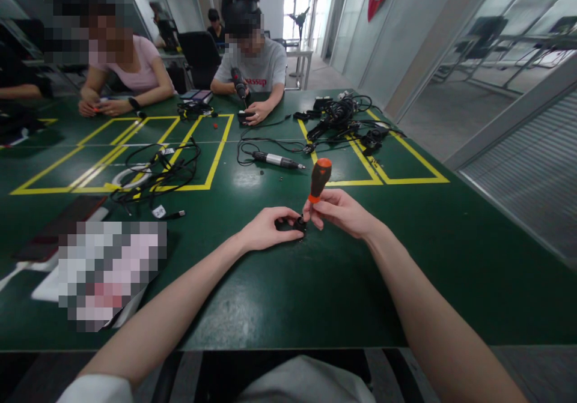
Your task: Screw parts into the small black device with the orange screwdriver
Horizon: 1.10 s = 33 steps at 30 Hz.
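Observation:
My right hand grips a screwdriver with a dark and orange handle, fingers closed low on it near the shaft. The screwdriver stands nearly upright, its lower end at a small black part on the green table. Fingers of my left hand are closed around that part and hold it against the tabletop. What exactly the part is I cannot make out; my fingers cover some of it. Beyond my hands lies a black and silver electric screwdriver with a cable.
Tangled black cables lie at the back right, more cables at the left. A dark phone and blurred items rest at the near left. Yellow tape marks the green table. Two people work across it.

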### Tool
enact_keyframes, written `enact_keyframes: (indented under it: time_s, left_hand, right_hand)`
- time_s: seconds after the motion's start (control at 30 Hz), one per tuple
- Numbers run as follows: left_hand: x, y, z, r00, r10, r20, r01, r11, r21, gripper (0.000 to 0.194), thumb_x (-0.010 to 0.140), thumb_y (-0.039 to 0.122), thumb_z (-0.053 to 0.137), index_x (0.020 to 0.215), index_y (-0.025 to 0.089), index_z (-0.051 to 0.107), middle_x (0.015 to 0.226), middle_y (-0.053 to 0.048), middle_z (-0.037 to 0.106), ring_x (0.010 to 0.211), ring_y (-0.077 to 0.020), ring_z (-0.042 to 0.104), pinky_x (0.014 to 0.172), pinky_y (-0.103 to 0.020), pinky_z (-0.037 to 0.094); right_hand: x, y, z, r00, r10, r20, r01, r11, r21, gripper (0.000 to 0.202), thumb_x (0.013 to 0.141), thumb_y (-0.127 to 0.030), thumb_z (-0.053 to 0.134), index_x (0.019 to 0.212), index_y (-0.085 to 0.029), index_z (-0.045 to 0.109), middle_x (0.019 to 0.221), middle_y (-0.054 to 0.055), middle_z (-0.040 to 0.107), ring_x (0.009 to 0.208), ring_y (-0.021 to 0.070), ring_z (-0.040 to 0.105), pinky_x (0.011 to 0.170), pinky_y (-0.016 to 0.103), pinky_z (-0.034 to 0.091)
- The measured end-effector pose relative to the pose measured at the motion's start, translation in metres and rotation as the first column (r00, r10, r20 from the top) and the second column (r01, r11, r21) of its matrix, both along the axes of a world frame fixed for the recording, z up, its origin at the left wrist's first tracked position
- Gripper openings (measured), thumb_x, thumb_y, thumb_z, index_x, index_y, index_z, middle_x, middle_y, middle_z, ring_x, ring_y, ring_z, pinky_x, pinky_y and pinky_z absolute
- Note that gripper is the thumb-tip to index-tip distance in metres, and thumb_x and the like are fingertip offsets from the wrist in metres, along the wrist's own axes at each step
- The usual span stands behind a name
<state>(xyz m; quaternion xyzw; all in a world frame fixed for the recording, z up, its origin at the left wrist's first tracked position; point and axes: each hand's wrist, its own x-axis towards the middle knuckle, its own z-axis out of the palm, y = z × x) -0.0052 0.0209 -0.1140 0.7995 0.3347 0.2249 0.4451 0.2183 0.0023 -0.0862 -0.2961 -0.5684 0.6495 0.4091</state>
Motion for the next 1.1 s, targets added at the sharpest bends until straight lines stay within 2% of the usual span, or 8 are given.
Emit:
enact_keyframes:
  time_s: [0.13, 0.27, 0.4, 0.57, 0.77, 0.87, 1.03, 1.1]
  left_hand:
    - [0.0002, -0.0001, 0.0, 1.0, -0.002, -0.001, 0.002, 1.0, 0.002, 0.034, 0.081, 0.038, 0.08, 0.109, 0.018, 0.076, 0.099, -0.004, 0.076, 0.09, -0.0192, 0.066, 0.088, -0.032, 0.051]
    - [0.0001, 0.0003, -0.0008, 1.0, -0.003, 0.001, 0.003, 1.0, -0.001, 0.035, 0.081, 0.038, 0.08, 0.109, 0.017, 0.076, 0.1, -0.005, 0.077, 0.091, -0.019, 0.066, 0.088, -0.032, 0.051]
    - [-0.0001, 0.0007, -0.0017, 1.0, 0.002, 0.001, -0.002, 1.0, 0.0, 0.036, 0.081, 0.037, 0.081, 0.11, 0.018, 0.076, 0.1, -0.005, 0.077, 0.091, -0.0192, 0.067, 0.088, -0.032, 0.052]
    - [-0.0001, 0.0007, -0.002, 1.0, 0.006, -0.004, -0.006, 1.0, 0.0, 0.037, 0.081, 0.038, 0.081, 0.111, 0.018, 0.077, 0.101, -0.005, 0.077, 0.091, -0.0195, 0.067, 0.088, -0.032, 0.052]
    - [0.0004, 0.0007, -0.0028, 1.0, 0.013, 0.003, -0.013, 1.0, -0.001, 0.036, 0.081, 0.037, 0.081, 0.111, 0.018, 0.076, 0.101, -0.005, 0.077, 0.091, -0.0194, 0.067, 0.087, -0.032, 0.051]
    - [0.0003, 0.0007, -0.0021, 1.0, 0.008, 0.0, -0.008, 1.0, -0.001, 0.035, 0.081, 0.037, 0.08, 0.11, 0.018, 0.076, 0.099, -0.004, 0.076, 0.091, -0.0191, 0.067, 0.087, -0.032, 0.051]
    - [-0.0001, 0.0005, -0.0008, 1.0, 0.002, -0.004, -0.002, 1.0, -0.003, 0.035, 0.081, 0.039, 0.08, 0.108, 0.018, 0.076, 0.098, -0.004, 0.076, 0.09, -0.019, 0.066, 0.086, -0.032, 0.051]
    - [0.0001, 0.0004, -0.0009, 1.0, 0.002, 0.001, -0.002, 1.0, -0.002, 0.034, 0.081, 0.038, 0.08, 0.107, 0.018, 0.076, 0.098, -0.004, 0.076, 0.09, -0.019, 0.066, 0.086, -0.032, 0.051]
  right_hand:
    - [-0.0006, -0.001, 0.0012, 0.999, 0.037, -0.022, -0.037, 0.999, 0.0, 0.034, 0.075, -0.042, 0.091, 0.091, -0.016, 0.073, 0.074, 0.002, 0.075, 0.056, 0.0111, 0.061, 0.056, 0.025, 0.051]
    - [-0.0001, -0.0014, 0.0011, 1.0, -0.022, -0.006, 0.023, 0.999, 0.039, 0.029, 0.076, -0.036, 0.09, 0.081, -0.017, 0.07, 0.074, 0.002, 0.075, 0.056, 0.0102, 0.059, 0.055, 0.024, 0.049]
    - [0.0003, -0.0014, 0.0017, 0.996, -0.084, 0.044, 0.082, 0.996, 0.041, 0.03, 0.067, -0.034, 0.095, 0.073, -0.016, 0.073, 0.075, 0.001, 0.071, 0.056, 0.0084, 0.055, 0.051, 0.022, 0.045]
    - [0.0006, -0.0004, 0.0019, 0.991, -0.116, 0.071, 0.115, 0.993, 0.013, 0.035, 0.06, -0.037, 0.098, 0.077, -0.016, 0.075, 0.07, 0.001, 0.072, 0.056, 0.0105, 0.058, 0.049, 0.023, 0.045]
    - [-0.0003, -0.0018, 0.0026, 0.999, -0.042, 0.018, 0.042, 0.999, 0.015, 0.03, 0.073, -0.037, 0.092, 0.086, -0.016, 0.075, 0.076, 0.002, 0.076, 0.051, 0.0089, 0.059, 0.053, 0.025, 0.05]
    - [-0.0012, -0.0026, 0.0033, 1.0, -0.005, -0.003, 0.005, 1.0, 0.02, 0.032, 0.072, -0.036, 0.093, 0.09, -0.017, 0.075, 0.074, 0.002, 0.075, 0.055, 0.0107, 0.061, 0.054, 0.024, 0.05]
    - [-0.0007, -0.0023, 0.0047, 0.998, -0.063, 0.001, 0.062, 0.996, 0.066, 0.027, 0.072, -0.033, 0.092, 0.071, -0.016, 0.072, 0.077, 0.002, 0.073, 0.056, 0.0089, 0.058, 0.053, 0.023, 0.049]
    - [-0.0003, -0.0021, 0.0045, 0.995, -0.092, 0.026, 0.09, 0.994, 0.065, 0.025, 0.07, -0.031, 0.093, 0.072, -0.016, 0.073, 0.075, 0.001, 0.071, 0.054, 0.0086, 0.057, 0.052, 0.023, 0.048]
